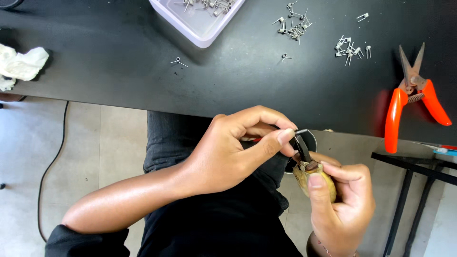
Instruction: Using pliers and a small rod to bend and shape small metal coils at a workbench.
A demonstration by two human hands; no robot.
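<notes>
Below the near edge of the black table [119, 71], over the lap. Left hand [228, 152] pinched on a thin dark tool [302, 145], thumb and forefinger closed near its upper end; long axis running from 11 o'clock down to 5 o'clock, lower tip touching a small brown part [312, 165]. Right hand [345, 204] clenched around a yellowish rounded piece [323, 183], thumb pressed along it, brown part seated at its top end. On the table at 2 o'clock, orange-handled snips [412, 102], blades pointing toward 12. Heaps of small wire springs [295, 26] at 12 o'clock, beside a white tray [200, 28]. Crumpled white cloth [19, 64] at 10 o'clock.
</notes>
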